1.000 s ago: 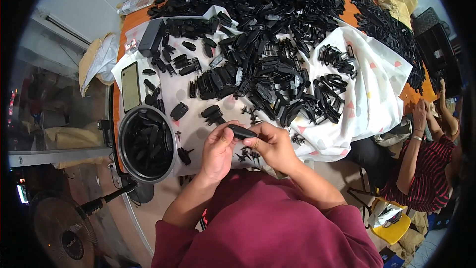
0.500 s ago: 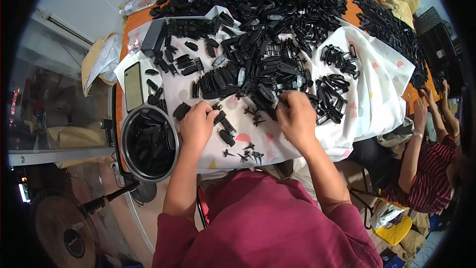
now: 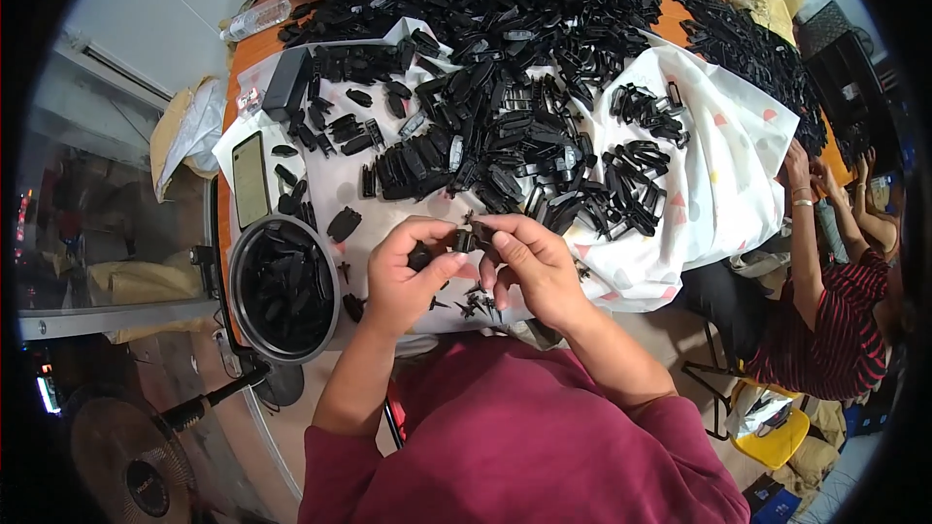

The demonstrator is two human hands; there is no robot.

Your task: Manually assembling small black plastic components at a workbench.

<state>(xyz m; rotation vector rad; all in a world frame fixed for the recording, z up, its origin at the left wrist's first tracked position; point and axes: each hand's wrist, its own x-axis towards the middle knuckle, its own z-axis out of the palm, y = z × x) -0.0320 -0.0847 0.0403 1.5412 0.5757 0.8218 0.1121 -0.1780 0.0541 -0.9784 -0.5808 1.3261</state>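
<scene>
At mid-frame the left hand (image 3: 400,277) and right hand (image 3: 542,277) pinch a small black piece (image 3: 466,239) between their fingertips; similar pieces crowd the round pot (image 3: 283,359) at left, perhaps finished; the big heap (image 3: 485,49), upper centre, suggests plenty remains.

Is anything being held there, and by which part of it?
Yes: at least one small black piece, held between the left grip and the right grip. Exactly which part each holds is hidden.
</scene>
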